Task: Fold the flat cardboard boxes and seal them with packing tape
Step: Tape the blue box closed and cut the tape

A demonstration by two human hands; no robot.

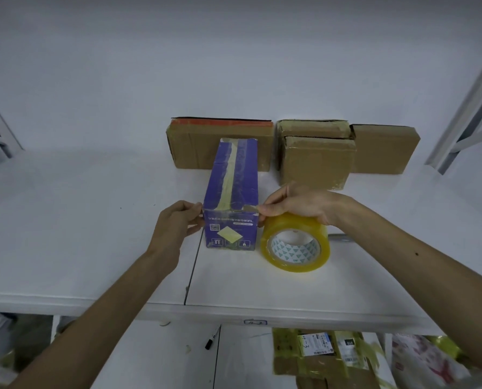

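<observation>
A long blue box (235,178) lies on the white shelf (93,234), its near end facing me and an old yellowish tape strip running along its top. My left hand (178,220) pinches the box's near left top corner, where a clear tape end seems to be stretched. My right hand (298,204) pinches the near right top corner and rests over a yellow roll of packing tape (295,242) that stands on edge beside the box.
Several brown cardboard boxes (315,161) stand against the back wall behind the blue box. A grey tool handle (339,237) pokes out behind the tape roll. Below the shelf edge lie a black marker (212,338) and taped parcels (324,357).
</observation>
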